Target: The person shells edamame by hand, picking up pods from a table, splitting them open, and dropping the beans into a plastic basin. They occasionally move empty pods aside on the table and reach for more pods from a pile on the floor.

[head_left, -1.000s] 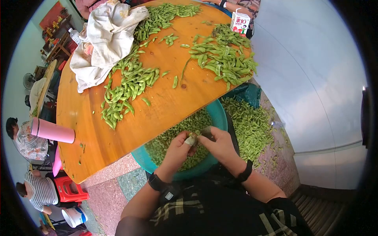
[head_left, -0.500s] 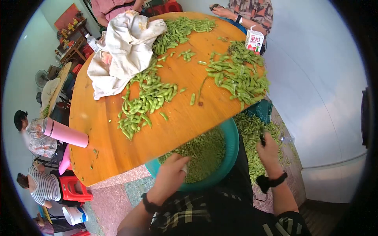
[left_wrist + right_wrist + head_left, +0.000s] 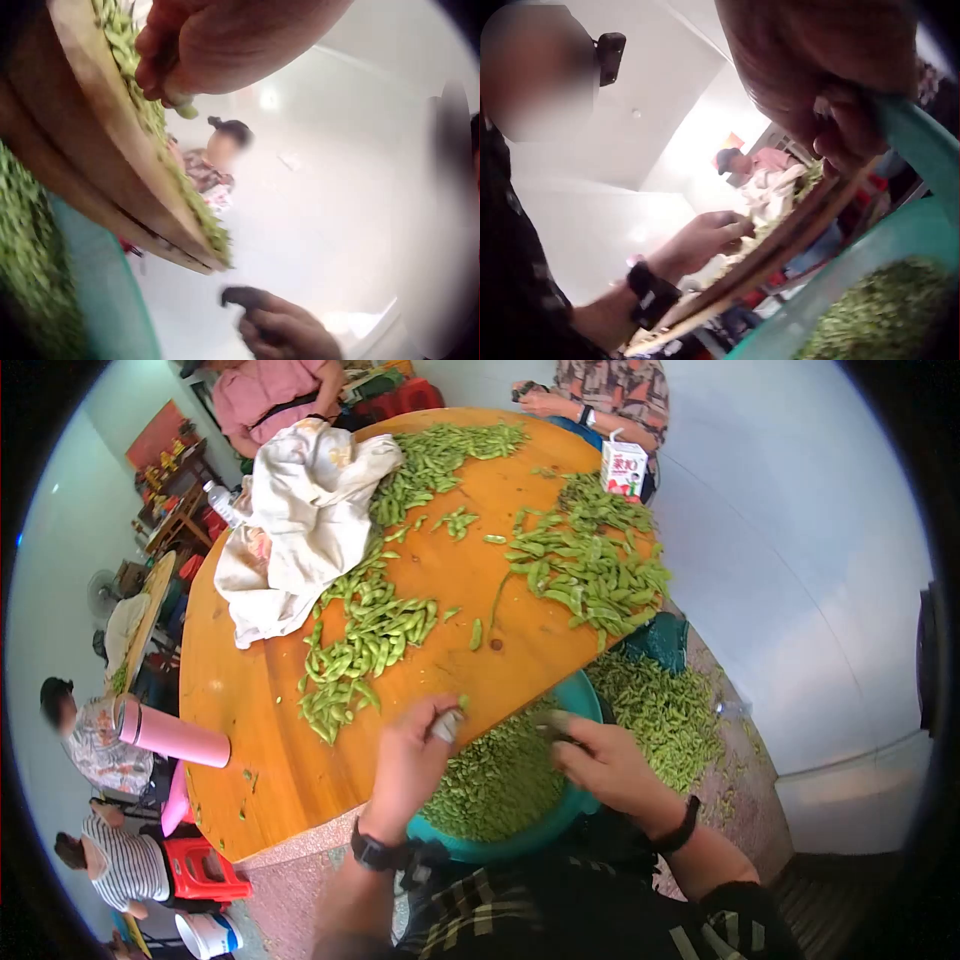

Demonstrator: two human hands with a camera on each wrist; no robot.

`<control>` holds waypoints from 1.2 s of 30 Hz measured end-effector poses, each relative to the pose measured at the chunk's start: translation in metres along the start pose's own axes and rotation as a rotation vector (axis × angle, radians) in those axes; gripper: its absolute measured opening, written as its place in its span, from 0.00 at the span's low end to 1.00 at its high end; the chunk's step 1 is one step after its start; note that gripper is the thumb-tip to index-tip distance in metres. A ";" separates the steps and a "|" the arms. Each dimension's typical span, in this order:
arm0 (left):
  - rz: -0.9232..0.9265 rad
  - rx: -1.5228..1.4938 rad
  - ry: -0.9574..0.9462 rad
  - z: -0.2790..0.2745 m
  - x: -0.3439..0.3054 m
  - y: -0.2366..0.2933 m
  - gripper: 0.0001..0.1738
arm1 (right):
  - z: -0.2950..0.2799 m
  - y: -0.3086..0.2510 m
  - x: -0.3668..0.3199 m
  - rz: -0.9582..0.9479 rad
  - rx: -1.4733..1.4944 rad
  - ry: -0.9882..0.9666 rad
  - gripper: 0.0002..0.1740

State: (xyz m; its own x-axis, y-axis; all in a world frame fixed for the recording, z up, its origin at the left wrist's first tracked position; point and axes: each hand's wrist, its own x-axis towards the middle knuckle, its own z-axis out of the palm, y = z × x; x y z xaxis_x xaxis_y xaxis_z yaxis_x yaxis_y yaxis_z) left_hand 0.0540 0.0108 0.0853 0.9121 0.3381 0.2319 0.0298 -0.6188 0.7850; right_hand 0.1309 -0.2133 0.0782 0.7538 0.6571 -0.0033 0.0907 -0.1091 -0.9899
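My left hand (image 3: 405, 760), with a whitish wrap (image 3: 447, 726) on a digit, is raised over the table's near edge. It pinches a green bean pod (image 3: 186, 111) that pokes out past the fingertips. Over the teal basin (image 3: 480, 851) hangs my right hand (image 3: 615, 765), fingers loosely bent, slightly blurred. A dark covering (image 3: 244, 296) shows at its fingertip, and no pod appears in it. Small green beans (image 3: 500, 790) fill the bottom of the basin. Piles of whole pods (image 3: 590, 575) lie on the wooden table (image 3: 440, 670).
A pale cloth (image 3: 300, 530), a pink tumbler (image 3: 175, 733) and a drink carton (image 3: 623, 468) stand or lie on the table. Green pods or husks (image 3: 660, 710) cover the floor at right. Two people are across the table; others sit at left near a red stool (image 3: 205, 870).
Both hands were together over the basin, then parted, the right reaching out over the floor pile. Now the right is back over the basin, and the left has risen over the table edge with a pod.
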 end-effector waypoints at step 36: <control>-0.034 -0.223 -0.202 0.048 -0.062 0.001 0.19 | 0.042 0.024 -0.019 0.130 0.237 -0.117 0.14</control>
State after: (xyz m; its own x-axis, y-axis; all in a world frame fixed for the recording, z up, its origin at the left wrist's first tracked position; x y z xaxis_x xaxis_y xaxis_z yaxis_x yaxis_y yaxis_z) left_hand 0.0174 -0.0448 0.0437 0.9758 0.1938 0.1017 -0.0084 -0.4313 0.9022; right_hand 0.0914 -0.1967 0.0482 0.6679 0.7319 -0.1351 -0.1664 -0.0302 -0.9856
